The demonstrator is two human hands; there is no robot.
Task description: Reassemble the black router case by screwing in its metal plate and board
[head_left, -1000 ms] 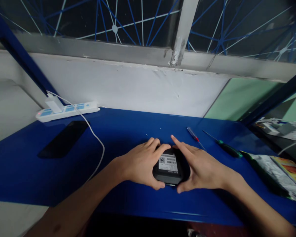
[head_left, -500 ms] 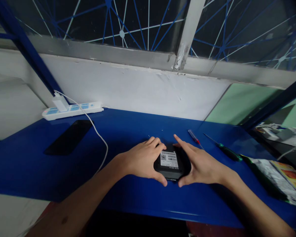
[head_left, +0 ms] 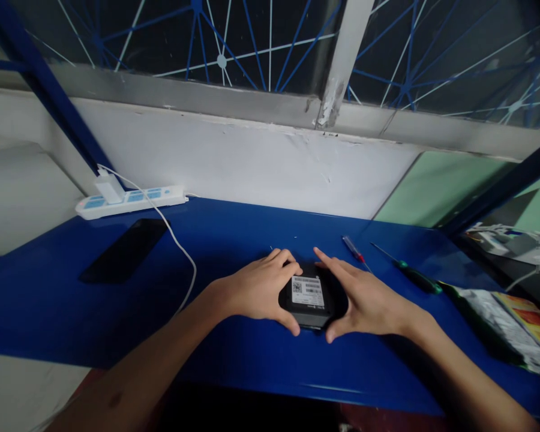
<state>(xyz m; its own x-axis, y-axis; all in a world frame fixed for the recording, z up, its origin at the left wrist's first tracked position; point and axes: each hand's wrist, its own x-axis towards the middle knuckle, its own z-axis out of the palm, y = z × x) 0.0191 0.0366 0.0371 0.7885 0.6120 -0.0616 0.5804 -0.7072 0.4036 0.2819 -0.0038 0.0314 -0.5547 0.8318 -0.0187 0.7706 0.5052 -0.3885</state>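
Observation:
A small black electronic box (head_left: 312, 316) lies on the blue table with a white label (head_left: 306, 291), printed with a QR code and barcodes, facing up. My left hand (head_left: 265, 285) grips its left side, with curled fingers at the far edge and the thumb along the near corner. Around the right side curves my right hand (head_left: 369, 294). Its index finger stretches past the far edge and its thumb sits by the near right corner. The palms and fingers hide both sides of the box.
Beyond my right hand lie a small clear-handled screwdriver (head_left: 353, 248) and a green-handled screwdriver (head_left: 418, 279). A silver and yellow packet (head_left: 517, 324) lies at the right. On the left are a black phone-like slab (head_left: 123, 252), a white cable (head_left: 180, 245) and a power strip (head_left: 135, 201).
My left thumb has shifted slightly left and up along the near edge. The right thumb has dropped a little; the box stays nearly in the same place.

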